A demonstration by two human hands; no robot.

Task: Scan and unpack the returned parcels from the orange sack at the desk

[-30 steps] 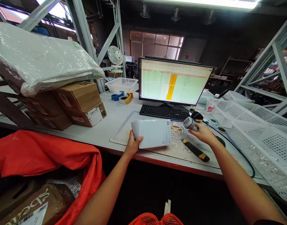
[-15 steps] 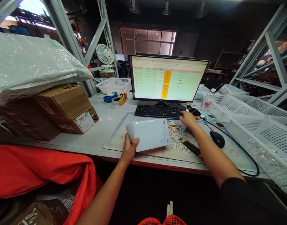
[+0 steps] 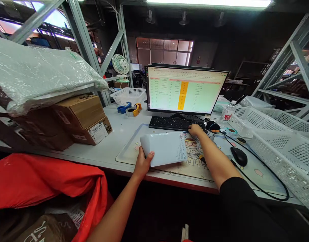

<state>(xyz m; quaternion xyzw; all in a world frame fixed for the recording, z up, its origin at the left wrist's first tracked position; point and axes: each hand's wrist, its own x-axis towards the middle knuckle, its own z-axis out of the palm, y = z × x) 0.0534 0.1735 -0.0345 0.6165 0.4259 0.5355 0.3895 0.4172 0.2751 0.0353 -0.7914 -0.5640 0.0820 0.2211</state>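
My left hand (image 3: 143,162) grips the left edge of a white mailer package (image 3: 164,148) with a barcode label at its right end, held just above the desk mat (image 3: 130,148). My right hand (image 3: 195,130) rests with its fingers down on the right end of the black keyboard (image 3: 173,123), below the monitor (image 3: 184,90) showing a green spreadsheet. A barcode scanner (image 3: 213,126) lies just right of that hand. A yellow-and-black utility knife (image 3: 201,157) lies mostly hidden under my right forearm.
A black mouse (image 3: 239,156) and its cable lie on the right. White perforated baskets (image 3: 278,137) fill the right side. Cardboard boxes (image 3: 81,117) under a plastic-wrapped bundle (image 3: 40,74) stand at left, tape dispensers (image 3: 130,109) behind, a red bag (image 3: 43,181) below the desk edge.
My right hand held the scanner a second ago, set it down by the keyboard, then moved left onto the keys. The left hand kept the package nearly still.
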